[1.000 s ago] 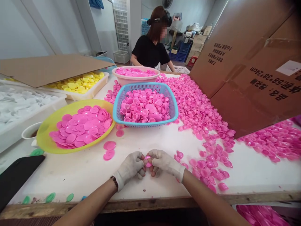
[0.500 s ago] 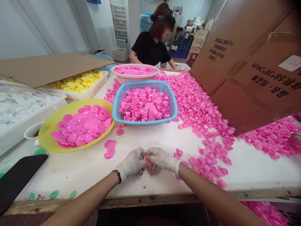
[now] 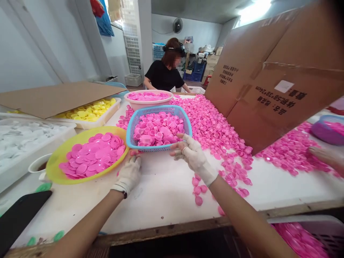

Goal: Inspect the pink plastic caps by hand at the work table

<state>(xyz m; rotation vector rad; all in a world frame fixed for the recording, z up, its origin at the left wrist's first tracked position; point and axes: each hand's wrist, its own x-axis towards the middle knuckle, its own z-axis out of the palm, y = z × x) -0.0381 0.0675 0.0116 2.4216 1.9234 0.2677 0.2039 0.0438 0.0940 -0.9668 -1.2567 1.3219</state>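
Observation:
My left hand (image 3: 130,175), in a white glove with bare fingertips, reaches flat over the table beside the yellow bowl (image 3: 53,174). Its outstretched fingers are by a few pink plastic discs (image 3: 135,153), partly covered by the hand. At the front right corner of the blue basket (image 3: 188,123) is my right hand (image 3: 192,152), gloved likewise, fingers apart and nothing seen in them. Small pink plastic cups (image 3: 161,129) fill the basket. More pink discs (image 3: 94,154) are heaped in the yellow bowl.
Loose pink cups (image 3: 215,122) spread along a large cardboard box (image 3: 258,104) on the right. Another person's hand (image 3: 326,157) is at the far right. A mug (image 3: 33,163) and a black phone (image 3: 24,215) lie left. A person (image 3: 165,73) sits opposite, behind a pink basin (image 3: 150,104).
My hands have parted from around a small pink piece. The left moved forward and left to the discs, the right forward to the basket. The view has tilted upward.

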